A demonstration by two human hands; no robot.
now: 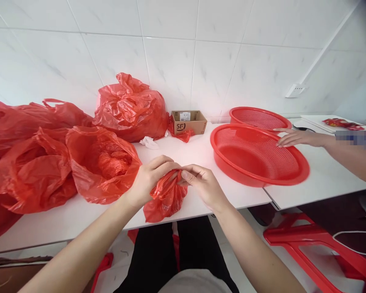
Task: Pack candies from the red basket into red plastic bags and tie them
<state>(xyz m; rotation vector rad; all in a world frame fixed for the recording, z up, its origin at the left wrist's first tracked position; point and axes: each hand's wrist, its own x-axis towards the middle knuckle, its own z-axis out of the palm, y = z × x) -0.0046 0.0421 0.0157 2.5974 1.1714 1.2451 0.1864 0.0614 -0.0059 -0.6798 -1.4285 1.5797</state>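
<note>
At the near edge of the surface (238, 193), fingers of the left hand (151, 177) and right hand (205, 185) grasp a gathered red bag (167, 207); thin film probably calls for a close pinch and light, even tension. Farther off: an open red bag (93, 190), left; a red basket (244, 158), right.

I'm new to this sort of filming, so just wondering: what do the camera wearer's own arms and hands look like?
They are ordinary human ones. The left forearm and right forearm show no sleeves, and the left hand and right hand wear no gloves. I see no watch, bracelet, cable or marking; some fingers are partly hidden.
</note>
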